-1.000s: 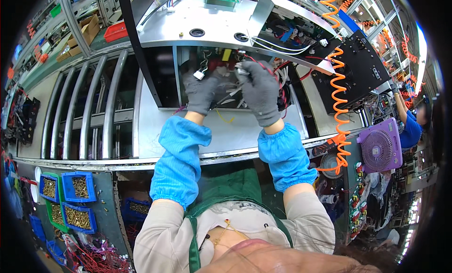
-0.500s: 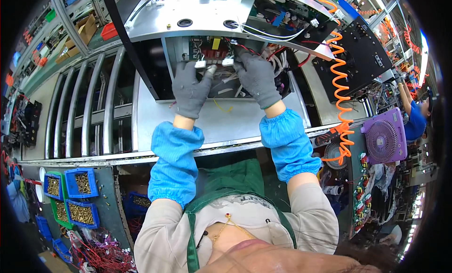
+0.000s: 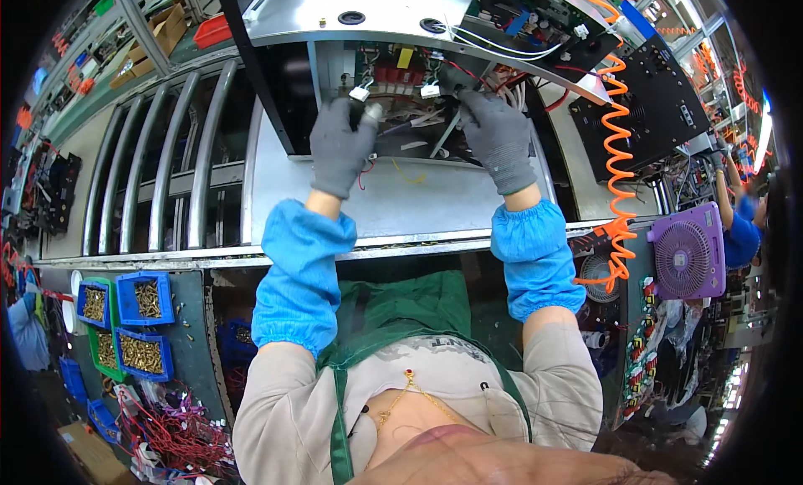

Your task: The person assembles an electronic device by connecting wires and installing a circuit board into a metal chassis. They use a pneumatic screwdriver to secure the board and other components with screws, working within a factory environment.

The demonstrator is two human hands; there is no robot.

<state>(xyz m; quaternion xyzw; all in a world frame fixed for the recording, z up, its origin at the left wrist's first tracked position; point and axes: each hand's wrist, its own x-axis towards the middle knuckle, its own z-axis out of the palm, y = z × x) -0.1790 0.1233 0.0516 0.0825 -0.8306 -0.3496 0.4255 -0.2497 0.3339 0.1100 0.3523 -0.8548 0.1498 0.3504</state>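
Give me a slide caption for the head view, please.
Gray-gloved left hand and right hand at an open metal electronics chassis, near two white wire connectors.

2 grey-gloved hands (image 3: 341, 154), blue sleeve covers (image 3: 297, 272), 2 white connectors (image 3: 360, 93), green apron (image 3: 410, 305), purple fan (image 3: 676, 255)

a shiny flat board (image 3: 418, 205) holds a big metal box (image 3: 389, 23). on the dark green table (image 3: 191, 343) sit blue bins (image 3: 123, 299) of small gold bits (image 3: 147, 299) and red wires (image 3: 180, 431) in a messy pile.
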